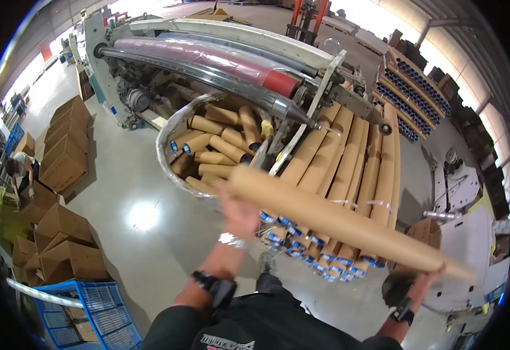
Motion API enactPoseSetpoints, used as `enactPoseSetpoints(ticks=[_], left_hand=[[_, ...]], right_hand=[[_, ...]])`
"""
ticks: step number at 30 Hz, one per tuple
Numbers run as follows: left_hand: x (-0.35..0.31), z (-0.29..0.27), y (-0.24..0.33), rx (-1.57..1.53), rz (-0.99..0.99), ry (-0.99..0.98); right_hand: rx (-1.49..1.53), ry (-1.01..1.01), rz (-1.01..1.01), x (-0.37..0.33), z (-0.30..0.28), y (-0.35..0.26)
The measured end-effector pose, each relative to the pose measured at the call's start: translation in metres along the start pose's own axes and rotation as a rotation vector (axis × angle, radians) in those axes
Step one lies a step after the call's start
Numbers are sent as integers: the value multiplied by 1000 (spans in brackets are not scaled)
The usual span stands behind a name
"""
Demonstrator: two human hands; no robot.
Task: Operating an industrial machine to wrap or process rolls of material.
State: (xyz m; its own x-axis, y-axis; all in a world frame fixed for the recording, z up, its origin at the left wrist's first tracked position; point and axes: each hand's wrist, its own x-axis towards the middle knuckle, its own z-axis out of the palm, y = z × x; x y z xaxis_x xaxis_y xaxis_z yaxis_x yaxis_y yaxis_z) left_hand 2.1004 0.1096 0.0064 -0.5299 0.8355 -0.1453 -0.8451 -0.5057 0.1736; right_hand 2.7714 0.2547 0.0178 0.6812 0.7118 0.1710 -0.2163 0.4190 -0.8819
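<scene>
A long brown cardboard tube [331, 219] lies across both my arms' reach, tilted down to the right. My left hand [238, 211] grips it near its left end, the fingers partly hidden behind it. Close to the tube's right end, my right hand [430, 279] supports it from below, its fingers curled against the tube. Beneath and beyond it lies a stack of long cardboard tubes [348, 163], several with blue marks at their near ends. Left of that stack stands a round bin [162, 153] lined with clear plastic, full of short tube pieces [225, 149].
Ahead stands a roller machine [208, 64] with a red roll and a shiny metal shaft. Cardboard boxes [68, 251] and a blue plastic crate [112, 309] are on the left, near another person [24, 175]. A rack of tubes [409, 93] and a white machine [462, 245] are right.
</scene>
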Motion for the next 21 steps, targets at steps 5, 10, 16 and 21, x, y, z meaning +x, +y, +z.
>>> enactPoseSetpoints(ticks=[5,10,16,21], left_hand=[[73,83,-192,101,-277,-122],[149,98,-165,272,-24,97],[248,86,-78,447,344,277],[256,21,-1,575,169,27]], right_hand=[[-450,-48,-445,108,-178,-61],[117,68,171,97,-65,22],[453,-104,495,129,40,140],[207,-61,284,100,138,148]])
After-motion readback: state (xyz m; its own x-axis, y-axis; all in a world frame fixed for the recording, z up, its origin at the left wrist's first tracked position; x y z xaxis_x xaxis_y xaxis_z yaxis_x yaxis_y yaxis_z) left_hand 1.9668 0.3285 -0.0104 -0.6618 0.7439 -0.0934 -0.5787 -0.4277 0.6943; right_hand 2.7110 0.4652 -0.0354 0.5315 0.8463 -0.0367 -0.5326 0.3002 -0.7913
